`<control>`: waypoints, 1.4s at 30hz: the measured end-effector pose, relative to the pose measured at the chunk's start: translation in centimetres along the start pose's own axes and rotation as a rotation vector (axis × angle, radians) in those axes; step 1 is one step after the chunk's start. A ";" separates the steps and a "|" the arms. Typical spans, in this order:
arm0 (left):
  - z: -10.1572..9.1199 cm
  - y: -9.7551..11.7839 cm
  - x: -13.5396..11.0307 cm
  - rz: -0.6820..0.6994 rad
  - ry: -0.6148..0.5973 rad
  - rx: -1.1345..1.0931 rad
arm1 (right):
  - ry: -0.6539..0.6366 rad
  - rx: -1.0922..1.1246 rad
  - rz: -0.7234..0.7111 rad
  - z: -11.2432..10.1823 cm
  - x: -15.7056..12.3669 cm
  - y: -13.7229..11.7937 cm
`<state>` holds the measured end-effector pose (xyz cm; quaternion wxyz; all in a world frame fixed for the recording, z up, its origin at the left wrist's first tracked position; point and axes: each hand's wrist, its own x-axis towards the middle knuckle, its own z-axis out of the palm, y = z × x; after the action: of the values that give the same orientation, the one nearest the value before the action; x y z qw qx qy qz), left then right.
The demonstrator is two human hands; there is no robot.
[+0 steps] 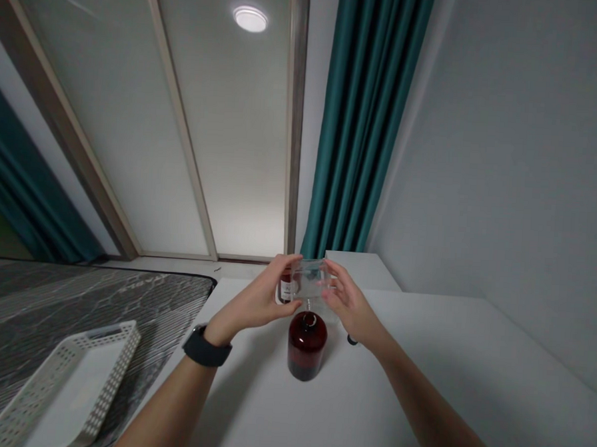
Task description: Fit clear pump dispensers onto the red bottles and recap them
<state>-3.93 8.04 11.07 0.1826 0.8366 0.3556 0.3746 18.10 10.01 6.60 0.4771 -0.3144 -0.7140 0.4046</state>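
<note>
While a dark red bottle [306, 354] stands upright on the white table [384, 401], a clear container [308, 279] is held over or just beyond its mouth; I cannot tell which. The left hand [258, 301] pinches one side of it between thumb and fingers, and the right hand's [350, 307] grip closes on the other. Behind the left fingers stands a labelled bottle [286, 289].

Left forearm [182, 394], right forearm [420, 390] angled inward; left hand [259, 296], right hand [354, 313] faced each other, gripped, fingers [285, 263] above thumbs [288, 309].
</note>
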 end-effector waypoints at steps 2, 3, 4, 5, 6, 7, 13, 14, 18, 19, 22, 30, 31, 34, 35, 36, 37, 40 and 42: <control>0.1 0.0 -0.1 -0.002 0.014 -0.002 | 0.006 0.021 -0.003 -0.1 -0.1 -0.2; 0.2 -0.1 -0.1 -0.002 0.023 -0.004 | 0.007 0.028 -0.006 -0.1 -0.1 -0.2; 0.2 -0.2 -0.1 -0.002 0.027 -0.005 | 0.005 0.032 -0.008 -0.1 -0.2 -0.3; 0.3 -0.3 -0.1 0.000 0.027 -0.004 | 0.000 0.037 -0.005 -0.2 -0.2 -0.4; 0.3 -0.4 -0.1 0.003 0.025 -0.001 | -0.006 0.044 0.002 -0.2 -0.2 -0.4; 0.3 -0.5 -0.1 0.008 0.026 0.004 | -0.012 0.055 0.014 -0.2 -0.2 -0.5; -0.1 -1.0 -0.2 -0.007 -0.001 0.023 | -0.032 0.120 0.038 -0.2 -0.3 -0.4; -0.1 -1.0 -0.2 -0.016 -0.007 0.014 | -0.032 0.127 0.038 -0.2 -0.3 -0.4; -0.3 -1.2 -0.3 -0.030 -0.040 -0.077 | -0.036 0.147 0.036 -0.1 -0.3 -0.2; -0.4 -1.2 -0.3 -0.026 -0.056 -0.108 | -0.040 0.151 0.033 -0.1 -0.4 -0.2; -0.6 -1.3 -0.5 -0.013 -0.106 -0.178 | -0.049 0.163 0.033 -0.2 -0.5 -0.1; -1.1 -1.2 -0.7 -0.026 -0.166 -0.257 | -0.058 0.149 0.015 -0.6 -0.6 -0.3; -1.1 -1.2 -0.7 -0.028 -0.168 -0.263 | -0.061 0.146 0.012 -0.6 -0.6 -0.4; -1.1 -1.2 -0.7 -0.035 -0.168 -0.279 | -0.073 0.144 0.008 -0.7 -0.6 -0.6; -1.1 -1.1 -0.7 -0.038 -0.164 -0.282 | -0.076 0.141 0.005 -0.8 -0.6 -0.7; -1.1 -1.1 -0.7 -0.040 -0.159 -0.283 | -0.078 0.138 0.001 -0.8 -0.6 -0.7; -1.1 -1.1 -0.7 -0.042 -0.153 -0.278 | -0.079 0.135 -0.002 -0.9 -0.6 -0.8; -1.1 -0.9 -0.8 -0.044 -0.139 -0.243 | -0.088 0.138 0.001 -0.9 -0.7 -0.8; -1.2 -0.8 -0.8 -0.051 -0.143 -0.223 | -0.096 0.141 0.001 -0.9 -0.8 -0.9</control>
<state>-5.55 8.06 11.00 0.3088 0.8263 0.3189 0.3466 19.22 9.17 7.20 0.4633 -0.2605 -0.7055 0.4688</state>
